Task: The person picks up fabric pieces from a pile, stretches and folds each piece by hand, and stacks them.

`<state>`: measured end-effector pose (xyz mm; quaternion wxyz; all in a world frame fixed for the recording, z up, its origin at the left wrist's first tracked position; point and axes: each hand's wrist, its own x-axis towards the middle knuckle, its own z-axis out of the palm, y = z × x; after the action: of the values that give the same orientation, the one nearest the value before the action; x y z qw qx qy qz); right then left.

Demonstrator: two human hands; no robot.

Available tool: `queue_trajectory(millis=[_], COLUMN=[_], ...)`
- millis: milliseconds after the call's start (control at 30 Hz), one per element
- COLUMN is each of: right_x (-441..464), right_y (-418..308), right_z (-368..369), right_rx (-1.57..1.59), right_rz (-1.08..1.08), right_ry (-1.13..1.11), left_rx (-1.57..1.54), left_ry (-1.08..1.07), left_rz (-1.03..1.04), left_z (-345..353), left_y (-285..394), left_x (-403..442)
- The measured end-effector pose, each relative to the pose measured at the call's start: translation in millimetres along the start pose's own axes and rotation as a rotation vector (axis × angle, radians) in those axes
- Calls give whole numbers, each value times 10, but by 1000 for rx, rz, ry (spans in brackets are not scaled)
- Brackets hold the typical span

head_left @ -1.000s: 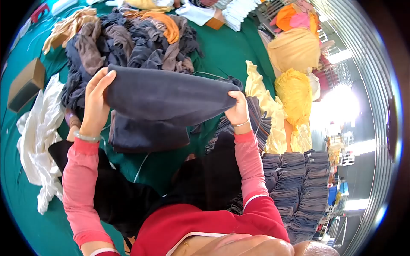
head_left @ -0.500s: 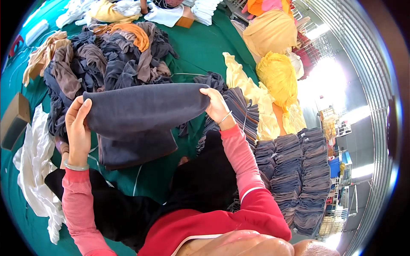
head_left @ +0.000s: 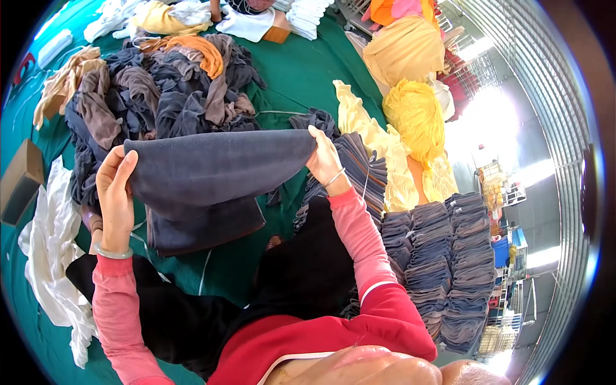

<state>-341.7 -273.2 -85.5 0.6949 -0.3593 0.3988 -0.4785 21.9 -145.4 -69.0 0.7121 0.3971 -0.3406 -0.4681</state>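
A dark grey cloth (head_left: 218, 163) is stretched sideways in front of me, its lower part sagging in a curve. My left hand (head_left: 117, 202) is closed on its left edge, thumb in front. The right upper corner is pinched in my right hand (head_left: 324, 160), a thin bracelet on that wrist. Behind and below the stretched cloth lies a flat, folded dark pile (head_left: 205, 230), partly covered by it; I cannot tell whether the two touch.
A loose heap of dark garments (head_left: 157, 90) lies ahead on the green sheet (head_left: 301, 64). Tall stacks of folded dark cloths (head_left: 449, 269) stand at right, near yellow fabric (head_left: 414, 122). White cloth (head_left: 54, 256) and a cardboard box (head_left: 22, 183) are at left. Another person's arm (head_left: 215, 9) shows at the top.
My right hand has shifted slightly down and left, with its corner of the cloth a little lower. My left hand keeps its hold almost unmoved.
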Motion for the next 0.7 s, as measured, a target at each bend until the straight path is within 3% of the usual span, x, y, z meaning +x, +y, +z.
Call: queue_trajectory(millis=[700], right_x=[-89], right_y=[-169], right_z=[45], right_rx=[14], right_rz=[-76], right_ry=[-203], left_rx=[15], left_ry=[-37], left_rz=[-1], left_z=[-144], left_y=[-18], left_x=[15])
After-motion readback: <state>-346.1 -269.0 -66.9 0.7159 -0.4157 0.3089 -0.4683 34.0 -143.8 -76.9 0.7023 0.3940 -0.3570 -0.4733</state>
